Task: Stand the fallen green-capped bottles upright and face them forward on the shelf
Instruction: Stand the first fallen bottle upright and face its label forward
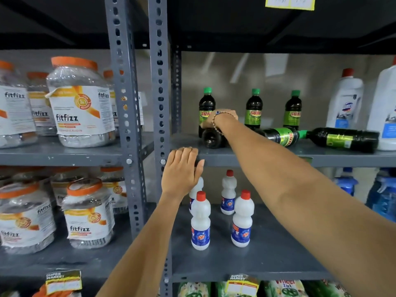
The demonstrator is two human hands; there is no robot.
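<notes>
Three dark bottles with green caps stand upright at the back of the middle shelf (pixel 257 156): one at the left (pixel 206 103), one in the middle (pixel 254 109) and one to the right (pixel 293 110). Three more lie fallen in front. One (pixel 212 138) points its base at me, and my right hand (pixel 220 121) rests over it, fingers hidden behind the wrist. Another fallen bottle (pixel 280 136) lies right of my forearm, and the last (pixel 342 139) lies lengthwise further right. My left hand (pixel 182 168) lies flat on the shelf's front edge, holding nothing.
Large white jugs (pixel 345 99) stand at the shelf's right end. Small white bottles with red caps (pixel 200 221) stand on the shelf below. Clear jars with orange lids (pixel 79 101) fill the left bay, past the grey perforated uprights (pixel 159 82).
</notes>
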